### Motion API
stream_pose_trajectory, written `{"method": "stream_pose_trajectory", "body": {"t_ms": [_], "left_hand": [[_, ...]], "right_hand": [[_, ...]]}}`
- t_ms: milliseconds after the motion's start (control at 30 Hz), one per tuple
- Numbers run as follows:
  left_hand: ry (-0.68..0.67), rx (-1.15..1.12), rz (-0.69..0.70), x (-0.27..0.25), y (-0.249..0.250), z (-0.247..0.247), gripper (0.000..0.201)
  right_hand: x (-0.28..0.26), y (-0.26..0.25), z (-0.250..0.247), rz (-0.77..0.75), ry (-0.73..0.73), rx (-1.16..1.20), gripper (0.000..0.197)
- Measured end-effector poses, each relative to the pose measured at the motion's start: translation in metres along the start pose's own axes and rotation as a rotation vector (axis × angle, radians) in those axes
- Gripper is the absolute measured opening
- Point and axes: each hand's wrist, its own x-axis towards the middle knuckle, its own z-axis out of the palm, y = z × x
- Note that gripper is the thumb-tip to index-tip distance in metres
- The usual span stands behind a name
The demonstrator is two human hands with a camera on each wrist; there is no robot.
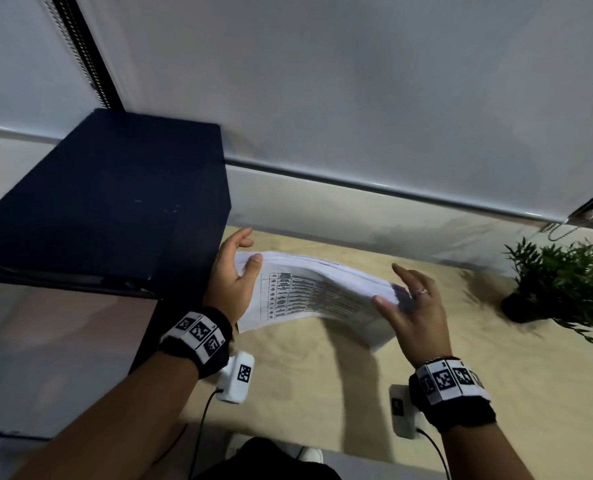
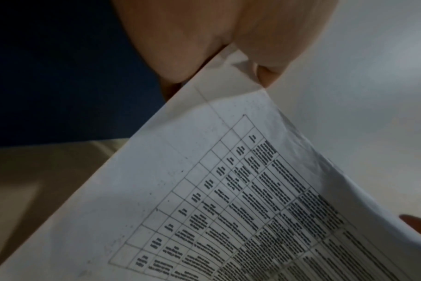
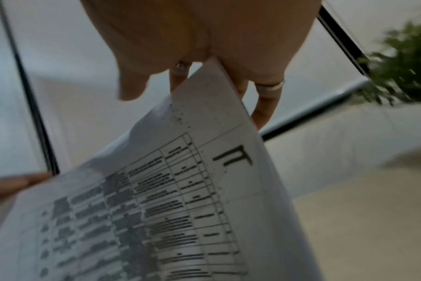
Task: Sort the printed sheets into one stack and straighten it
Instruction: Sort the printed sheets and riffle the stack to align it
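A stack of printed sheets [image 1: 309,296] with a table of text on its front hangs bowed between my two hands, above the light wooden table [image 1: 496,393]. My left hand [image 1: 249,249] grips the stack's left end, thumb on the front sheet and fingers behind. In the left wrist view the sheets' corner [image 2: 228,62] sits pinched deep in that hand. My right hand [image 1: 388,284] has straight, spread fingers and its palm lies against the stack's right edge. The right wrist view shows the sheets [image 3: 180,190] butting into the palm, thumb off to one side, ringed fingers behind.
A big dark blue box [image 1: 108,202] stands at the left, close to my left hand. A small potted plant [image 1: 565,285] sits on the table at the right. A pale roller blind [image 1: 357,98] with a bead chain [image 1: 558,233] hangs behind the table.
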Motion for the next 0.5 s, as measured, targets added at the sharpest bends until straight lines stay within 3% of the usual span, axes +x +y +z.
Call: {"method": "stream_pose_trajectory", "body": {"t_ms": [67, 133, 200, 300, 400, 500], "left_hand": [[-0.038, 0.097, 0.068, 0.004, -0.001, -0.001, 0.053], [-0.08, 0.235, 0.125, 0.008, 0.004, -0.004, 0.058], [-0.099, 0.552, 0.224, 0.011, 0.011, -0.005, 0.05], [-0.201, 0.886, 0.277, 0.018, 0.025, -0.001, 0.034], [-0.315, 0.913, 0.298, 0.024, 0.041, 0.001, 0.023], [-0.325, 0.918, 0.298, 0.026, 0.051, -0.008, 0.023]], "right_hand": [[0.004, 0.0, -0.001, 0.001, -0.071, -0.163, 0.073], [0.007, -0.002, -0.001, -0.011, -0.047, -0.38, 0.058], [0.01, -0.009, -0.004, -0.025, -0.036, -0.524, 0.037], [0.014, -0.017, -0.004, 0.008, -0.1, -0.618, 0.028], [0.017, -0.026, -0.006, 0.055, -0.144, -0.633, 0.021], [0.015, -0.03, -0.014, 0.03, -0.104, -0.661, 0.021]]}}
